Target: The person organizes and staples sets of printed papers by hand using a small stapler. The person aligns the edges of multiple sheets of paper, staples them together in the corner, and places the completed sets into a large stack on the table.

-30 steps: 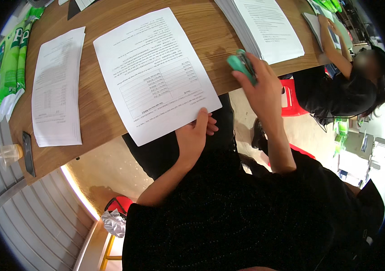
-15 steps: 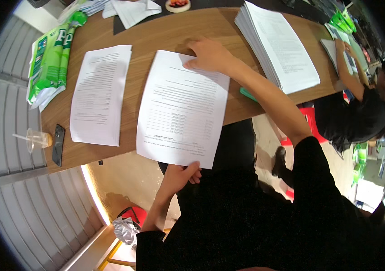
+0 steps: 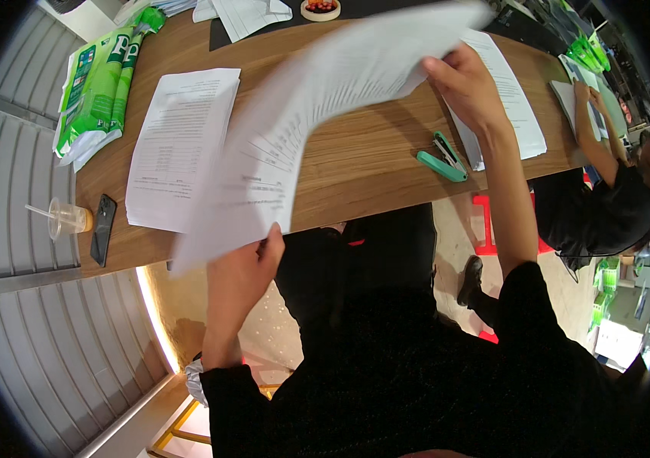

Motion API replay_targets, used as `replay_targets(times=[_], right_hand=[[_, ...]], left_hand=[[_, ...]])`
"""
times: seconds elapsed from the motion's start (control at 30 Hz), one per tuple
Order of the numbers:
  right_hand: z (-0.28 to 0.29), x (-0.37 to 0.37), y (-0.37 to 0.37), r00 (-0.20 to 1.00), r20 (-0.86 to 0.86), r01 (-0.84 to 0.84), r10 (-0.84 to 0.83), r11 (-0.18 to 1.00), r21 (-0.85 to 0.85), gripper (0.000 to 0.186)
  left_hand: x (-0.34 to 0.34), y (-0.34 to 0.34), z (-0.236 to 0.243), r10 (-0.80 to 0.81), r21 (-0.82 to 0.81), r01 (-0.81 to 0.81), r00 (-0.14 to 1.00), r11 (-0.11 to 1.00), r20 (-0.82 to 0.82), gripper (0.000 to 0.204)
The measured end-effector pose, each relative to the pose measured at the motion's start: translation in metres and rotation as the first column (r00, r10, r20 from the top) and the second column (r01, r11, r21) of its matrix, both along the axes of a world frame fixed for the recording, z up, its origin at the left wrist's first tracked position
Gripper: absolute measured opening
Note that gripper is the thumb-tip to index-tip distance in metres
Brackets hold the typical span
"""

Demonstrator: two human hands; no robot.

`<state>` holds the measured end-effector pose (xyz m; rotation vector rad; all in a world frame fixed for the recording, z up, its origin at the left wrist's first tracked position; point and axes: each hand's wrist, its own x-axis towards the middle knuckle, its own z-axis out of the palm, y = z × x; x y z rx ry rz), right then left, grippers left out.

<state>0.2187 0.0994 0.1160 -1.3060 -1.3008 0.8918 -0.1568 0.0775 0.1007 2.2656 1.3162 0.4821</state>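
Note:
A printed paper, bowed and partly smeared by motion, is held above the wooden table by both my hands. My left hand pinches its near edge with the thumb on top. At the far right end, my right hand grips the paper between thumb and fingers. Whether it is one sheet or a few, I cannot tell. Left of it lies a pile of printed sheets, partly covered by the raised paper. Beyond my right wrist stands a taller stack of printed sheets. A green stapler lies open beside that stack.
On the table's left are a green plastic packet, a black phone and a plastic cup with a straw at the edge. A small round dish sits at the back. Another person works at the right.
Lifted off the table, the paper has swung left and bent. My right hand has moved right and closed on its far end; my left hand has shifted left. The stapler is now uncovered.

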Motion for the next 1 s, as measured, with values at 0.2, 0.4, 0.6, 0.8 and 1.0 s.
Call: replay_targets(times=[0.2, 0.4, 0.6, 0.8, 1.0], right_hand=[[-0.036, -0.018, 0.005, 0.983, -0.079, 0.170, -0.168, 0.985, 0.016, 0.025], [-0.038, 0.005, 0.006, 0.984, -0.178, 0.051, -0.029, 0.992, 0.118, 0.014], [-0.027, -0.007, 0.018, 0.999, 0.050, 0.011, -0.013, 0.999, 0.037, 0.027], [-0.033, -0.006, 0.019, 0.994, 0.047, 0.105, -0.102, 0.992, -0.066, 0.034], [-0.039, -0.006, 0.019, 0.998, 0.047, 0.041, -0.039, 0.998, -0.037, 0.024]], left_hand=[[-0.004, 0.032, -0.032, -0.218, 0.414, 0.201, 0.976, 0.888, -0.007, 0.011], [0.004, 0.045, -0.018, -0.302, 0.143, 0.319, 0.945, 0.937, -0.129, 0.011], [0.003, 0.035, -0.026, -0.194, 0.195, 0.177, 0.978, 0.965, 0.073, 0.012], [0.000, 0.041, -0.022, -0.266, 0.334, 0.295, 0.955, 0.895, -0.130, 0.014], [-0.008, 0.043, -0.027, -0.235, 0.243, 0.275, 0.955, 0.930, -0.182, 0.013]])
